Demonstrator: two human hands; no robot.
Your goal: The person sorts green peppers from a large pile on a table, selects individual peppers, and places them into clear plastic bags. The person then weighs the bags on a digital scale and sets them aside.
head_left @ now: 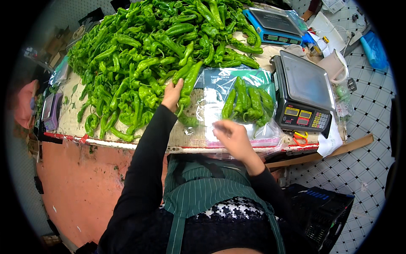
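My left hand is closed around long green peppers at the front edge of the pepper heap. One long pepper stands up past its fingers. My right hand, a little blurred, hovers over the near part of a clear plastic bag. Its thumb and bent fingers are apart, with nothing visible between them. Several green peppers lie side by side on the clear plastic, stems toward me. Whether they are inside the bag or on top of it, I cannot tell.
A black scale stands right of the bag, with a blue scale behind it. An orange-and-yellow loop and white paper lie at the table's front edge. A purple device sits far left; a black crate is below right.
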